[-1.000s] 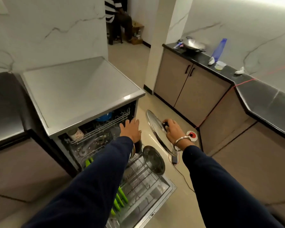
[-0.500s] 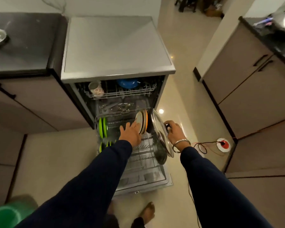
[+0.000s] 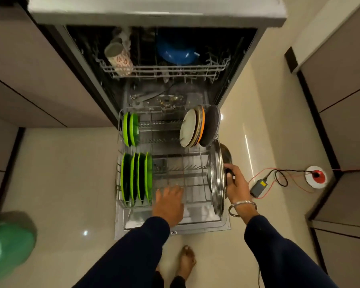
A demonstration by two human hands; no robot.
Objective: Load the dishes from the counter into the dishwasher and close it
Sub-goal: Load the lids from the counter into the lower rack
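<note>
The dishwasher stands open with its lower rack pulled out over the dropped door. My right hand grips the black knob of a steel lid, which stands on edge at the rack's right side. My left hand hovers over the rack's front with its fingers spread and nothing in it. Green plates stand upright on the left. A row of pale, orange and dark plates stands at the rack's back right. In the upper rack lie a patterned cup and a blue bowl.
A green bin stands on the floor at the left. Cables, a black adapter and a red and white socket lie on the floor at the right. Cabinets flank the dishwasher. My bare foot is just before the door.
The view has tilted down over the rack. My right hand has lowered the lid to the rack's right side. My left hand has drawn back toward the rack's front.
</note>
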